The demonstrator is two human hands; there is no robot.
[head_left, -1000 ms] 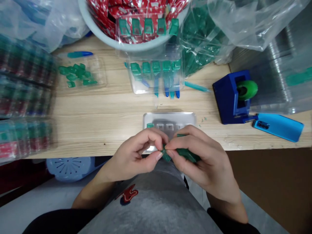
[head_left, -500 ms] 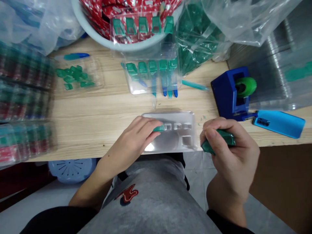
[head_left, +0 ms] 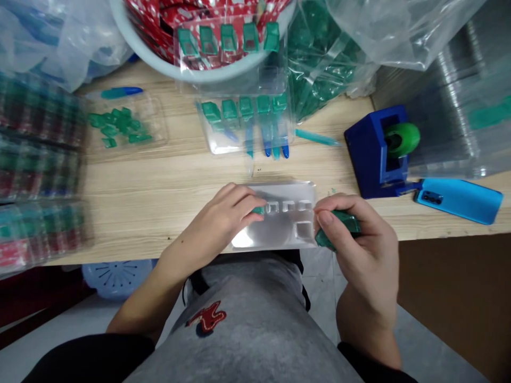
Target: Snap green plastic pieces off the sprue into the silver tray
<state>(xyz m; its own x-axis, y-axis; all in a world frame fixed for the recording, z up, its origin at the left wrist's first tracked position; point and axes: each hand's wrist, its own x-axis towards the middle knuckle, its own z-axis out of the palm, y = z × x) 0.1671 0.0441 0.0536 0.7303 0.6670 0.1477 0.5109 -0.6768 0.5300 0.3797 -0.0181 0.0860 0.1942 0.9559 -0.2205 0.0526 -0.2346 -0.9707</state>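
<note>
A clear plastic tray (head_left: 275,231) with small square recesses lies at the table's front edge. My left hand (head_left: 225,221) is over its left side, thumb and fingers pinching a small green piece (head_left: 258,210) at the upper row of recesses. My right hand (head_left: 359,234) is closed around green pieces (head_left: 345,223), just beside the tray's right edge. How many pieces it holds cannot be made out.
Behind stand two clear trays with green pieces (head_left: 229,109), a tub of red packets (head_left: 155,61) and a green-filled bag (head_left: 315,64). Right: blue tape dispenser (head_left: 365,159), blue phone (head_left: 463,201). Left: a tray of green pieces (head_left: 120,127) and stacked filled packs (head_left: 40,170).
My right hand has moved left with the green pieces, up to the tray's right edge. My left hand has pushed the small green piece lower, into or against the tray.
</note>
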